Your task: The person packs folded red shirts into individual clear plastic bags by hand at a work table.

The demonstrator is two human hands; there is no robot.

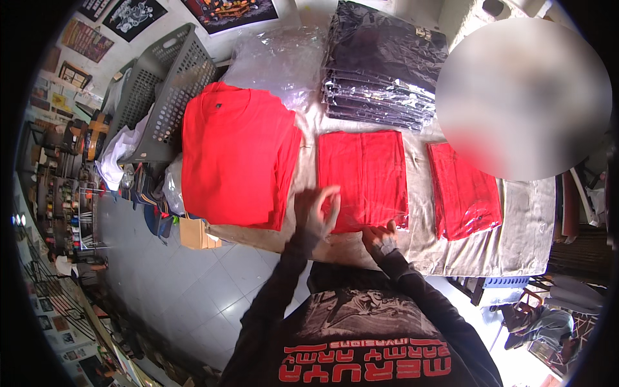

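Observation:
A folded red shirt in a clear plastic bag [362,179] lies flat before me on a cloth-covered table [522,242]. At its near left corner is my left hand [319,210], with the fingers curved and apart and nothing visible between them. My right hand [381,239] touches the bag's near edge; whether it pinches the plastic is unclear. To the left lies a stack of red T-shirts [237,159], neckline at the far side. On the right sits another bagged pile of folded red shirts [466,193].
Behind stands a tall stack of dark bagged garments [382,63], beside clear plastic bags [275,63]. A grey perforated basket [176,92] leans at the back left. Below the table's left end is a cardboard box [196,233]. A blurred round patch hides the far right.

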